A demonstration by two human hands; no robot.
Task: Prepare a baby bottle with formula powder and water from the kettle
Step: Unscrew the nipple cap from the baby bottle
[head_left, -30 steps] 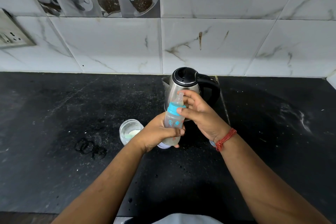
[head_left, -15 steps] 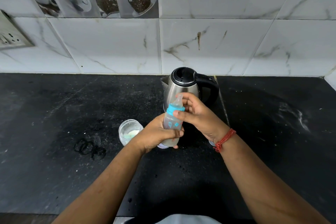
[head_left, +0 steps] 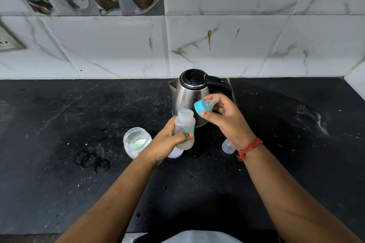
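So the teal nipple cap (head_left: 203, 105) just came off: half a second ago it sat screwed on the baby bottle (head_left: 184, 129), now the right hand (head_left: 225, 120) pinches it up and to the right, clear of the neck. Left hand (head_left: 167, 143) is wrapped round the bottle, held upright above the counter (head_left: 59, 124), just in front of the kettle (head_left: 190, 94). Mouth's open, so powder from the open jar (head_left: 136, 142) on the left probably goes in next.

1 head-worn view, looking forward and down, close over counter (head_left: 59, 124), facing tiled wall (head_left: 256, 45)
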